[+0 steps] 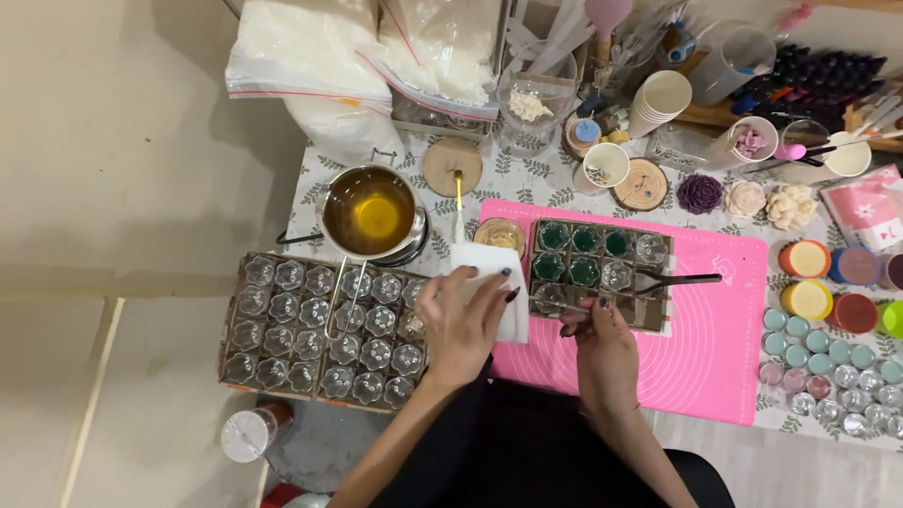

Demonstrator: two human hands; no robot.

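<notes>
From the head camera, looking straight down, the left hand (461, 325) rests on a folded white paper towel (494, 282), its fingers (489, 282) curled down over the sheet and pinching it near the top edge. The towel lies on the surface between two trays, partly over the edge of a pink silicone mat (724, 329).

The right hand (602, 353) holds a thin metal tool (555, 304) in closed fingers, its tip lying level toward the left, at the front edge of a small tray of moulds (599, 268). Several cups in that tray are filled with dark green wax; the rest look clear. A pair of dark tweezers (682, 279) lies across the tray's right side.

Left of the towel sits a larger tray of clear, empty flower-shaped moulds (320, 329). Behind it stands a metal pot of amber liquid (370, 212). At the right edge are round tins with coloured lids (828, 292).
</notes>
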